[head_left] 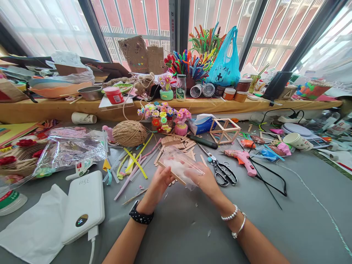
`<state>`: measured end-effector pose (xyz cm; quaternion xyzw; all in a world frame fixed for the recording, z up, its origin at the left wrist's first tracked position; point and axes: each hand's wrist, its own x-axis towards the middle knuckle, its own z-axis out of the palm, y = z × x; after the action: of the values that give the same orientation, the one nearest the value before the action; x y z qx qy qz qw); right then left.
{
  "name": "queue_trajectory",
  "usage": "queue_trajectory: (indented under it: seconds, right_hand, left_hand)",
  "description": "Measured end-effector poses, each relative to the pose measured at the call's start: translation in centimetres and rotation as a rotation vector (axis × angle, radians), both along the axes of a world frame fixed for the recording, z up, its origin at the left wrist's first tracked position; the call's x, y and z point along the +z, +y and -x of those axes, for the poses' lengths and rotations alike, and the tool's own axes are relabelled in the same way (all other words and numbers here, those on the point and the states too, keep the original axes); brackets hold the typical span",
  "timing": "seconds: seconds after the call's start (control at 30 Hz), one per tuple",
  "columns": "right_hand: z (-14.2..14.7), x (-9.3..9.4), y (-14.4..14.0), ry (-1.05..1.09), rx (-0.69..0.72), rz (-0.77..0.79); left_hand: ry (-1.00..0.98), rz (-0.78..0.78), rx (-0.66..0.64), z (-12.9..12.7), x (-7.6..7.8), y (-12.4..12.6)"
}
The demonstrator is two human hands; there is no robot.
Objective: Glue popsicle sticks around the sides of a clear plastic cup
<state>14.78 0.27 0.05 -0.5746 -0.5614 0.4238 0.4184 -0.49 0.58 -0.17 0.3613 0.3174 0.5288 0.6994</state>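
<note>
My left hand pinches a flat wooden strip over the middle of the table. Behind and above the strip is a clear plastic bag with white fluffy stuffing in it. My right hand grips the bag's right side, its fingertips partly hidden by the film; I cannot tell whether they reach inside. Loose craft sticks lie just beyond the bag. Black-handled scissors rest to the right of my right hand.
A pink glue gun with its cord lies to the right. Farther back stand a twine ball, a stick-built wooden frame and crocheted flowers. A white power bank lies at left. A crowded ledge runs behind.
</note>
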Motion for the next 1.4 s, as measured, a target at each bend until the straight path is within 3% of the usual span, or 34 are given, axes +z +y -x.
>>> queue_trajectory:
  seconds: [0.2, 0.63, 0.83, 0.9, 1.07, 1.17, 1.4]
  right_hand:
    - [-0.2, 0.0, -0.1, 0.089, 0.012, 0.053]
    - [-1.0, 0.1, 0.4, -0.097, 0.041, -0.103]
    - [-1.0, -0.9, 0.5, -0.254, 0.057, -0.147]
    - [-0.9, -1.2, 0.4, -0.352, 0.008, -0.203]
    - [-0.9, -0.7, -0.3, -0.521, -0.160, -0.522]
    - [-0.9, -0.2, -0.8, -0.513, -0.069, -0.633]
    - [-0.4, -0.4, -1.1, -0.527, 0.308, -0.880]
  left_hand:
    - [0.005, -0.017, 0.039, 0.0, -0.1, -0.1]
    - [-0.016, -0.019, 0.133, 0.4, 0.1, 0.1]
    - [-0.021, -0.030, 0.152, 0.7, -0.1, 0.3]
    - [-0.016, -0.037, 0.139, 0.7, 0.0, 0.3]
    - [-0.028, -0.001, 0.151, 0.4, 0.4, 0.4]
    - [-0.019, 0.043, 0.152, 0.4, 0.4, 0.5]
    - [-0.028, 0.082, 0.086, 0.3, 0.0, 0.6]
